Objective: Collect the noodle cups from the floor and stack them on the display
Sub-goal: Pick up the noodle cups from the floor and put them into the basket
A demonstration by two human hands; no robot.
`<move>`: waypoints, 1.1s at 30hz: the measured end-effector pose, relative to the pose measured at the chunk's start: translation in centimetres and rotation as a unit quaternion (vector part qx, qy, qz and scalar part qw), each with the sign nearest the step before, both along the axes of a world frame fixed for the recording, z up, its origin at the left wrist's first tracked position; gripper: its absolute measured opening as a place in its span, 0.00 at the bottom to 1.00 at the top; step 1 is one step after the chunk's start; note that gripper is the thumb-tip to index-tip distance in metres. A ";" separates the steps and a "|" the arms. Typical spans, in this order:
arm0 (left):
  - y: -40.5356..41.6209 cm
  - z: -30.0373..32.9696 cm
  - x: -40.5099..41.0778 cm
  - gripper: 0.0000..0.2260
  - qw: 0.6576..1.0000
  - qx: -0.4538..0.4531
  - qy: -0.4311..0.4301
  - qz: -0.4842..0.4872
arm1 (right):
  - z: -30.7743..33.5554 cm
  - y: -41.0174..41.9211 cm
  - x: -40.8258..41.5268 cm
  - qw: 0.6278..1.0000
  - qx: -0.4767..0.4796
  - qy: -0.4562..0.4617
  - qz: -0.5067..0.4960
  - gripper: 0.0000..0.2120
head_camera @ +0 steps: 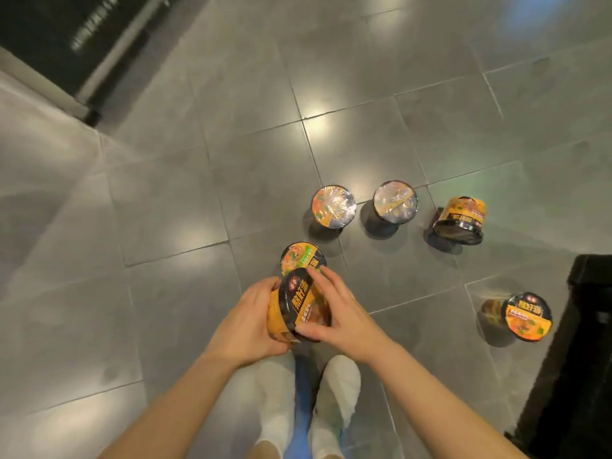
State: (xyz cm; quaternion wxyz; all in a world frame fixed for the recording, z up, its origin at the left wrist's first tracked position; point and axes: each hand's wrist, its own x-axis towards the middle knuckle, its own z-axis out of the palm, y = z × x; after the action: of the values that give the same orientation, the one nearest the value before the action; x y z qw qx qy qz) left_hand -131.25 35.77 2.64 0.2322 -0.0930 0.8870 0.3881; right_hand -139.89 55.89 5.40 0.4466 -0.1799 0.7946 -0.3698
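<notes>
While tilted, noodle cup (299, 306) (wrapped), both hands gripping

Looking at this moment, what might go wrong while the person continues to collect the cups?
1. The held cup is tilted between the left hand and right hand. With both hands busy, picking up the cup just behind it may cause a drop.
2. Two cups lie tipped, one on its side and one upside down; the first may roll if nudged.
3. Cups near the white shoes could be kicked.
</notes>
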 end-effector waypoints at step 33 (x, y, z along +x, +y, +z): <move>-7.3 5.8 1.4 0.36 0.985 -0.051 -0.026 0.165 | 4.3 -1.5 -6.0 0.995 0.033 0.040 -0.087 0.23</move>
State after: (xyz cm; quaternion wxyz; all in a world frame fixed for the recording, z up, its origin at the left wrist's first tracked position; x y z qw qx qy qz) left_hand -129.85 28.49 8.44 0.1830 -0.2595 0.8718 0.3730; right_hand -145.91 54.41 9.70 0.3863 -0.1097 0.8364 -0.3730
